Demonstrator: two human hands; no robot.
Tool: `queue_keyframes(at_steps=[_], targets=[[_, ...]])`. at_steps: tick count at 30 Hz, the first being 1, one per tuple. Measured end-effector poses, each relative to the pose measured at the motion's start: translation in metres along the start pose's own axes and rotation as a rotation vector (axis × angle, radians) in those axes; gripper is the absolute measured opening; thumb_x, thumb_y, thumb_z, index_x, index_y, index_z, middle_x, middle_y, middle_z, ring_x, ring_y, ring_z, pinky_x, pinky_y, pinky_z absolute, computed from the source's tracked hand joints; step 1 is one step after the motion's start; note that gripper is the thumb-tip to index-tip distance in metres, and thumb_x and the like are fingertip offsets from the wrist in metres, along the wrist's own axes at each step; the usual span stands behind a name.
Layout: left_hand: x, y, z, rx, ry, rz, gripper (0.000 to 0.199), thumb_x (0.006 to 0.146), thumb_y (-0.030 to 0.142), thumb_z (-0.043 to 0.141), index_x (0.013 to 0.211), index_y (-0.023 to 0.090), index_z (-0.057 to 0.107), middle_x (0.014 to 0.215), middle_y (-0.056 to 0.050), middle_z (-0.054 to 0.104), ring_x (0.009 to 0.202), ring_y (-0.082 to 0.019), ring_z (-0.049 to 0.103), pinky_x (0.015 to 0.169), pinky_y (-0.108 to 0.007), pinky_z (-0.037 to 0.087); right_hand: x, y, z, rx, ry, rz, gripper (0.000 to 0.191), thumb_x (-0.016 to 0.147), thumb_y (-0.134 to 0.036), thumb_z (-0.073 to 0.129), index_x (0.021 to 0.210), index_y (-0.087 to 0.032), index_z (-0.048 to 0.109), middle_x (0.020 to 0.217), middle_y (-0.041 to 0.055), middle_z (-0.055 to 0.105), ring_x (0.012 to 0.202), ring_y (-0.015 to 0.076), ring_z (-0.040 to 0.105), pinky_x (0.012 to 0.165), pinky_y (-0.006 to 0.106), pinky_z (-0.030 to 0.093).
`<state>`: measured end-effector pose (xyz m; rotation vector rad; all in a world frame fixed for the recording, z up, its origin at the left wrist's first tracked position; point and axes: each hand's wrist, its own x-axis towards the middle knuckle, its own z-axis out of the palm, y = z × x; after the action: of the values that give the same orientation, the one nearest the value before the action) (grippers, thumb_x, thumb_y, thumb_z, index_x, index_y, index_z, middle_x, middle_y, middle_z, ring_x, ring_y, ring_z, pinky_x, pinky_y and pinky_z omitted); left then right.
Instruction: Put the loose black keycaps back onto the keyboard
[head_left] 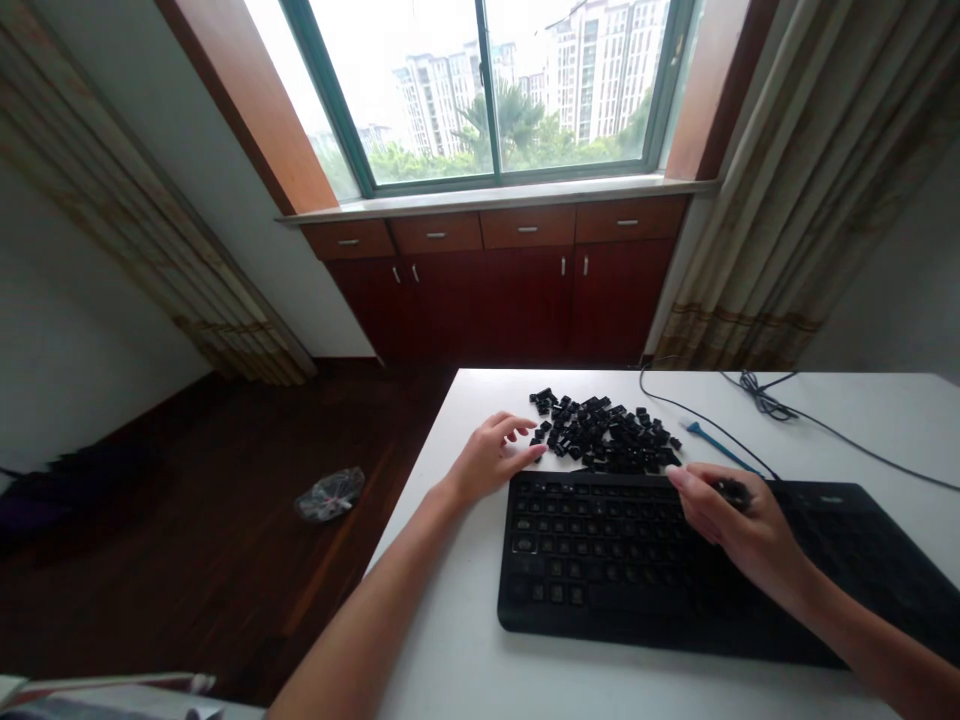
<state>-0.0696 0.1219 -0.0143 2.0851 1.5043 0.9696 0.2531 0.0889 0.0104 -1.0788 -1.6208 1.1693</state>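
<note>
A black keyboard (645, 550) lies on the white table, with many of its key positions bare of caps. Behind it is a loose heap of black keycaps (611, 435). My left hand (495, 455) reaches to the heap's left end, thumb and fingers apart, its fingertips close to a few stray caps. Over the right half of the keyboard, my right hand (739, 520) is closed, thumb against the fingers. A small dark clump that looks like keycaps shows in its curl. The hand hides part of the keyboard below it.
A blue stick-like tool (720, 443) lies behind the keyboard, beside a black cable (772, 405) with a coiled bundle. The white table's (435, 480) left edge drops to a dark floor holding a clear plastic bag (330, 495). Red cabinets (487, 300) stand beneath the window.
</note>
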Motion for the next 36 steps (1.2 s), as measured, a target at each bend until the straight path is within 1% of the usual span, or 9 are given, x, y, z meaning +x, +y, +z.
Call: queue_keyframes(at_steps=[3,6,9,12,16,20,27,32,36], targets=[[0.007,-0.003,-0.005,-0.014,-0.070,-0.033,0.057,0.079,0.057,0.074,0.124,0.023,0.064,0.102,-0.004,0.066,0.077,-0.015,0.061,0.072,-0.028,0.055,0.000,0.000,-0.007,-0.041,0.023,-0.029,0.051,0.096,-0.046,0.058,0.056,-0.021,0.039,0.054,-0.0040,0.034,0.050,0.0103,0.031,0.048,0.029,0.026],[0.012,-0.001,-0.008,-0.003,-0.123,-0.057,0.069,0.075,0.058,0.077,0.130,0.021,0.060,0.105,-0.007,0.066,0.081,-0.018,0.064,0.075,-0.031,0.056,-0.002,-0.003,-0.011,-0.069,0.037,-0.049,0.050,0.096,-0.045,0.057,0.056,-0.021,0.040,0.053,-0.0035,0.035,0.049,0.0106,0.032,0.048,0.029,0.026],[0.012,0.005,-0.007,0.022,-0.146,-0.060,0.063,0.076,0.054,0.078,0.128,0.021,0.063,0.111,-0.009,0.064,0.088,-0.020,0.065,0.082,-0.034,0.055,-0.007,-0.002,-0.016,-0.079,0.044,-0.059,0.049,0.096,-0.044,0.058,0.057,-0.021,0.040,0.054,-0.0032,0.036,0.050,0.0110,0.032,0.048,0.030,0.026],[0.011,0.010,-0.002,0.042,-0.131,-0.072,0.052,0.079,0.052,0.075,0.121,0.021,0.067,0.108,-0.008,0.063,0.085,-0.020,0.065,0.082,-0.034,0.055,-0.013,0.002,-0.020,-0.053,0.037,-0.044,0.048,0.097,-0.043,0.057,0.058,-0.021,0.040,0.054,-0.0031,0.036,0.050,0.0113,0.033,0.048,0.029,0.027],[0.010,0.009,0.002,0.045,-0.095,-0.085,0.040,0.086,0.046,0.070,0.117,0.022,0.070,0.104,-0.007,0.064,0.078,-0.017,0.064,0.079,-0.032,0.054,-0.015,0.006,-0.023,-0.038,0.067,-0.041,0.047,0.097,-0.043,0.057,0.059,-0.021,0.041,0.055,-0.0028,0.037,0.051,0.0116,0.034,0.049,0.029,0.029],[0.012,0.006,0.007,0.041,-0.046,-0.082,0.041,0.087,0.043,0.068,0.124,0.023,0.067,0.106,-0.006,0.065,0.073,-0.014,0.062,0.076,-0.030,0.054,-0.014,0.006,-0.022,-0.055,0.059,-0.049,0.047,0.098,-0.043,0.056,0.059,-0.021,0.043,0.055,-0.0029,0.037,0.050,0.0112,0.034,0.048,0.029,0.027],[0.015,0.002,0.013,0.001,0.072,-0.101,0.021,0.088,0.036,0.069,0.101,0.023,0.078,0.097,-0.006,0.069,0.073,-0.016,0.062,0.080,-0.032,0.052,-0.017,0.001,-0.022,-0.120,0.050,-0.068,0.048,0.098,-0.043,0.055,0.057,-0.021,0.042,0.054,-0.0025,0.037,0.049,0.0113,0.035,0.047,0.029,0.028],[0.007,0.006,0.010,-0.177,0.141,-0.164,0.016,0.080,0.034,0.077,0.093,0.026,0.081,0.095,-0.006,0.073,0.087,-0.021,0.064,0.090,-0.036,0.051,-0.017,-0.008,-0.018,-0.200,0.057,-0.176,0.044,0.094,-0.043,0.059,0.058,-0.021,0.048,0.053,-0.0010,0.040,0.049,0.0131,0.039,0.045,0.028,0.032],[0.004,0.014,0.007,-0.450,0.239,-0.292,0.024,0.073,0.034,0.085,0.092,0.022,0.080,0.096,-0.007,0.074,0.088,-0.020,0.065,0.088,-0.033,0.052,-0.017,-0.011,-0.018,-0.229,0.093,-0.234,0.040,0.092,-0.043,0.062,0.059,-0.021,0.057,0.051,-0.0003,0.042,0.046,0.0141,0.041,0.042,0.028,0.034]])
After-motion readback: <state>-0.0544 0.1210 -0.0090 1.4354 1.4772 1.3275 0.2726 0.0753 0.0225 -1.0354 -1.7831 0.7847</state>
